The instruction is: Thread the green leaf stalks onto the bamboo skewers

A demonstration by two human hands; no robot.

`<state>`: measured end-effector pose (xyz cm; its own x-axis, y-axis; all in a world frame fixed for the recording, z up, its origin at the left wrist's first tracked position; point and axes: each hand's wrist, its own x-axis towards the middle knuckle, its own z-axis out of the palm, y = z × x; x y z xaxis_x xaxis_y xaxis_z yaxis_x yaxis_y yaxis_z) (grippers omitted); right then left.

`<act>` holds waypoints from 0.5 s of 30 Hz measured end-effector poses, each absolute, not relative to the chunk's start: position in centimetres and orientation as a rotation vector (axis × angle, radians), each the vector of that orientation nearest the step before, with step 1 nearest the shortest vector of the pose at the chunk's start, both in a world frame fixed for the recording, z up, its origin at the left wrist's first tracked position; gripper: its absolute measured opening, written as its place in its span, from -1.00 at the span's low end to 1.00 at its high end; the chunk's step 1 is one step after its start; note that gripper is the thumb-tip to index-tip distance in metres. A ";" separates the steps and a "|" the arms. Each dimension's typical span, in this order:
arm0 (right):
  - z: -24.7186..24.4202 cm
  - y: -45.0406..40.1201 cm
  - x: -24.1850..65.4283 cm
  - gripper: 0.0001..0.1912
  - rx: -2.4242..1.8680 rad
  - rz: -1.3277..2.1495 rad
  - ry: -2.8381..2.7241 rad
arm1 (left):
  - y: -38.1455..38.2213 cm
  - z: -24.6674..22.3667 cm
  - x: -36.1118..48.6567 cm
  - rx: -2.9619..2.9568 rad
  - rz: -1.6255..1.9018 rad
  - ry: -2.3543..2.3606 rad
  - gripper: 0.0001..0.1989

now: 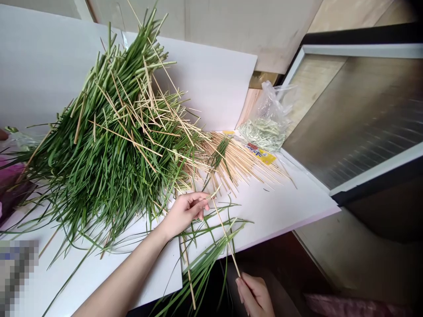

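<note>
My left hand (188, 211) pinches the pale stem end of a garlic chive (216, 192) between thumb and fingers. A thin bamboo skewer (226, 235) is gripped near its lower end by my right hand (254, 294). The skewer's upper tip meets the stem at my left fingertips; whether it pierces the stem I cannot tell. Below my hands, a small bunch of green chives (211, 255) hangs over the table's front edge, with another skewer (189, 275) beside it. To the left rises a big heap of chives (109, 154), loose skewers strewn across it.
Many bamboo skewers (244, 160) lie fanned out on the white table (284, 202), some chives on top. Behind them sits a clear plastic bag (266, 125) of pale strands. A framed glass panel (360, 119) stands right. Pink plastic (11, 180) shows at far left.
</note>
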<state>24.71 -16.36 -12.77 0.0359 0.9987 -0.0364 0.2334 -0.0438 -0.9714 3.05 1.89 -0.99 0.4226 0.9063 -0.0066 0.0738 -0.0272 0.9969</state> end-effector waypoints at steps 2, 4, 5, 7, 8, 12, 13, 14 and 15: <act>-12.7 -16.4 24.7 -0.34 -1.451 1.100 -1.327 | 1.9 -1.1 3.1 1.475 0.854 0.923 -0.60; -12.8 -16.5 24.8 -0.34 -1.474 1.087 -1.325 | 1.8 -1.1 3.1 1.500 0.853 0.913 -0.63; -12.8 -16.5 24.8 -0.34 -1.473 1.080 -1.331 | 1.8 -1.1 3.1 1.510 0.853 0.909 -0.64; -12.8 -16.5 24.8 -0.35 -1.449 1.083 -1.346 | 1.8 -1.1 3.0 1.530 0.848 0.904 -0.66; -12.7 -16.5 24.8 -0.36 -1.434 1.095 -1.354 | 1.8 -1.1 3.0 1.541 0.844 0.905 -0.66; -12.4 -16.4 24.8 -0.38 -1.422 1.117 -1.377 | 1.8 -1.1 2.8 1.589 0.824 0.915 -0.67; -12.4 -16.4 24.8 -0.37 -1.424 1.112 -1.380 | 1.8 -1.2 2.8 1.598 0.823 0.919 -0.67; -12.3 -16.4 24.8 -0.37 -1.426 1.107 -1.380 | 1.8 -1.2 2.8 1.604 0.823 0.920 -0.67; -12.3 -16.4 24.8 -0.37 -1.429 1.104 -1.379 | 1.8 -1.3 2.7 1.607 0.824 0.921 -0.67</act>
<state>24.79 -16.38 -12.29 0.0058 0.9992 -0.0395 0.2566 -0.0397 -0.9657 2.74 1.80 -1.28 0.4648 0.8836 0.0565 0.1539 -0.1434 0.9776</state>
